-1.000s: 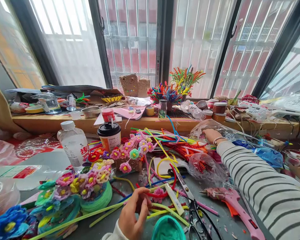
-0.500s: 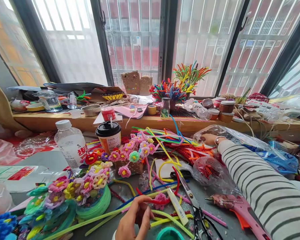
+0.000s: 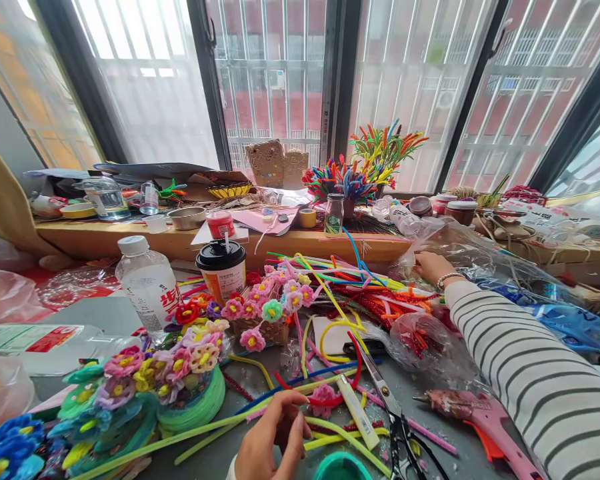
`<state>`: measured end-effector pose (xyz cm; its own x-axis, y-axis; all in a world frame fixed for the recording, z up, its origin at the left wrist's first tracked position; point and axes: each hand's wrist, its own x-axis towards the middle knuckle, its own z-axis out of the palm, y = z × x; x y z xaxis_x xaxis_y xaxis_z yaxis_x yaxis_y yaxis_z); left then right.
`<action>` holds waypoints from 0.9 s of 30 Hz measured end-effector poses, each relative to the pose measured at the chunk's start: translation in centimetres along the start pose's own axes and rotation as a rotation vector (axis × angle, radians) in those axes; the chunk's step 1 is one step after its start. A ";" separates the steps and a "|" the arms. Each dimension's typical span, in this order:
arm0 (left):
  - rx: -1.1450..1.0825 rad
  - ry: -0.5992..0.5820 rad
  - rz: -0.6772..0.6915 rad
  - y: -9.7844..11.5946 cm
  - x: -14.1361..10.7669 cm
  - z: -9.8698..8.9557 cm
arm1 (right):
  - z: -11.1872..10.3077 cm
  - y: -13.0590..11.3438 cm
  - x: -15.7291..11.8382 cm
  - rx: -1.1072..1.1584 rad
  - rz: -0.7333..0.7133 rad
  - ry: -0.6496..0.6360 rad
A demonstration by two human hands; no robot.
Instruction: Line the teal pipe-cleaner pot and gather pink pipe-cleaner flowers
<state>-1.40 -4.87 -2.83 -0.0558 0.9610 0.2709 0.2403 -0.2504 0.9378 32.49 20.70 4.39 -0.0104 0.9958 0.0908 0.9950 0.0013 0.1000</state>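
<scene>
My right hand (image 3: 434,268) reaches out at the far right of the table, its fingers closed on a clear plastic bag (image 3: 460,233). Part of the fingertips is hidden by the film. Low in the middle, my left hand (image 3: 275,433) rests with fingers loosely curled and thumb and forefinger apart; nothing shows between them. Just beyond it are a pink fuzzy flower (image 3: 324,395) and a red pipe cleaner (image 3: 356,367). Yellow-green pipe cleaners (image 3: 210,432) run beside and behind this hand. Bundled pipe cleaners (image 3: 370,283) lie left of my right hand.
Scissors (image 3: 387,393), a white tube (image 3: 357,413) and a pink glue gun (image 3: 473,407) lie on the right. A teal-rimmed container (image 3: 343,467) sits at the front. Fuzzy flowers (image 3: 180,363), a lidded cup (image 3: 223,273) and a bottle (image 3: 147,283) stand on the left.
My right hand has lifted the clear plastic bag a little up and to the right, so that it now covers some jars on the sill. My left hand stays nearly still.
</scene>
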 end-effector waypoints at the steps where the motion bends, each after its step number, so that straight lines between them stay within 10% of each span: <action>1: 0.000 -0.003 0.001 0.0 0.0 0.0 | -0.1 0.1 0.0 0.016 0.022 -0.002; 18: -0.010 -0.035 -0.007 0.2 0.1 -0.1 | -1.2 1.0 -0.2 0.692 0.078 -0.346; 27: 0.015 -0.048 0.010 0.3 0.0 -0.2 | 0.9 0.1 0.3 0.338 0.175 -0.217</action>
<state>-1.48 -4.94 -2.46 -0.0070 0.9629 0.2697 0.2555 -0.2590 0.9315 32.68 21.06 3.57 0.1468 0.9797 -0.1362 0.9569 -0.1756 -0.2313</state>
